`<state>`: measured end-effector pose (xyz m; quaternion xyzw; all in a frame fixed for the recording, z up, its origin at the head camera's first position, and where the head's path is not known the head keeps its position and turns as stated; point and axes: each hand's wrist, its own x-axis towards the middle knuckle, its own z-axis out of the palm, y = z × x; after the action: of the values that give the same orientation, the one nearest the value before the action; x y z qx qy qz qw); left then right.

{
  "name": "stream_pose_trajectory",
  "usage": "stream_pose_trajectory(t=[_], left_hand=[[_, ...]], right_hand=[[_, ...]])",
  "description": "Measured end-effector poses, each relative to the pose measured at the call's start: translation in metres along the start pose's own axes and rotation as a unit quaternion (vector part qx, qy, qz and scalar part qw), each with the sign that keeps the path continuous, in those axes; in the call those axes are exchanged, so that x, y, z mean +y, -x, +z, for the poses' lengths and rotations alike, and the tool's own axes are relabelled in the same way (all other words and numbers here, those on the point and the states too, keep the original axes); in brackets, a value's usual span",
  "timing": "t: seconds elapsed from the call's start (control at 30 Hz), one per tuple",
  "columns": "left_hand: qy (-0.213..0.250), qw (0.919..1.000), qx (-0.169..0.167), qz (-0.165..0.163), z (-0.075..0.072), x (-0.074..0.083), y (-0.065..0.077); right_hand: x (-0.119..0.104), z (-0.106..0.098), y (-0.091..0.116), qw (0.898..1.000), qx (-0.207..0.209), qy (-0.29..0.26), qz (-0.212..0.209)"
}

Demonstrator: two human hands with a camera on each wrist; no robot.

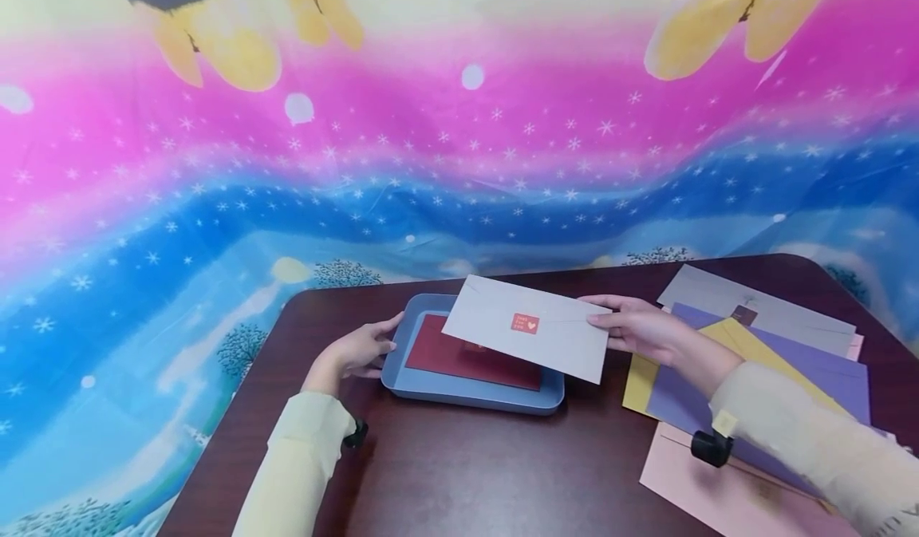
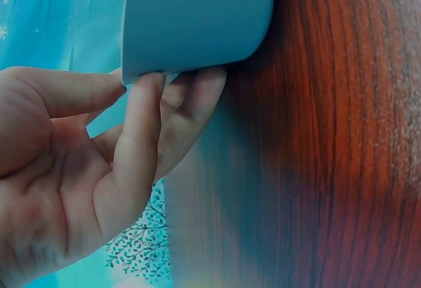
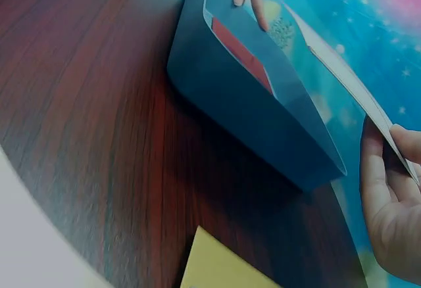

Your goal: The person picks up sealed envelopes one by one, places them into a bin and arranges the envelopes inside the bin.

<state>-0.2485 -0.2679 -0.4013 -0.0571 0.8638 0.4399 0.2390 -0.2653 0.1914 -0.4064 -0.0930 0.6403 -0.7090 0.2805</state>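
At its left end, the blue-grey tray [image 1: 467,400] is gripped by my left hand [image 1: 357,349], thumb at the rim and fingers against the outer wall [image 2: 197,22]. Inside the tray lies a dark red envelope [image 1: 439,355], partly covered from above. My right hand [image 1: 646,329] pinches the right end of a white envelope [image 1: 495,309] between thumb and fingers. This envelope bears a small red heart seal and is held tilted over the tray; in the right wrist view it shows edge-on, raised above the rim.
On the right of the dark wood table [image 1: 445,473] envelopes overlap: grey [image 1: 704,294], purple [image 1: 782,345], yellow [image 1: 732,337] and pink [image 1: 678,473]. My right forearm crosses above them. A patterned cloth [image 1: 431,146] hangs behind the table.
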Motion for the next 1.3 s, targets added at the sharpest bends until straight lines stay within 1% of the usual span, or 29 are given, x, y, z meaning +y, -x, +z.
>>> stream_pose_trajectory(t=[0.17,0.33,0.57,0.77,0.9,1.13,1.3], left_hand=[[0.002,1.0000,0.001,-0.001,0.000,-0.001,-0.002],[0.002,1.0000,-0.002,0.001,0.001,-0.001,-0.005],[0.014,0.9999,-0.005,0.007,0.005,-0.001,-0.007],[0.017,0.9998,0.000,0.009,0.008,-0.003,-0.007],[0.010,0.9999,0.001,0.005,0.007,-0.004,-0.006],[-0.004,1.0000,0.007,-0.002,0.005,-0.003,-0.003],[-0.034,0.9993,0.012,-0.004,0.004,0.002,-0.002]], right_hand=[[-0.002,0.012,-0.010,1.000,0.004,0.002,0.007],[-0.002,0.018,-0.016,1.000,-0.004,0.011,0.000],[-0.005,0.022,-0.019,1.000,0.000,0.030,0.010],[-0.005,0.029,-0.021,0.999,-0.011,0.040,0.017],[-0.004,0.036,-0.025,0.999,-0.010,0.041,0.022],[-0.006,0.044,-0.034,0.999,-0.026,0.041,0.016],[-0.006,0.049,-0.041,0.998,-0.034,0.046,0.021]])
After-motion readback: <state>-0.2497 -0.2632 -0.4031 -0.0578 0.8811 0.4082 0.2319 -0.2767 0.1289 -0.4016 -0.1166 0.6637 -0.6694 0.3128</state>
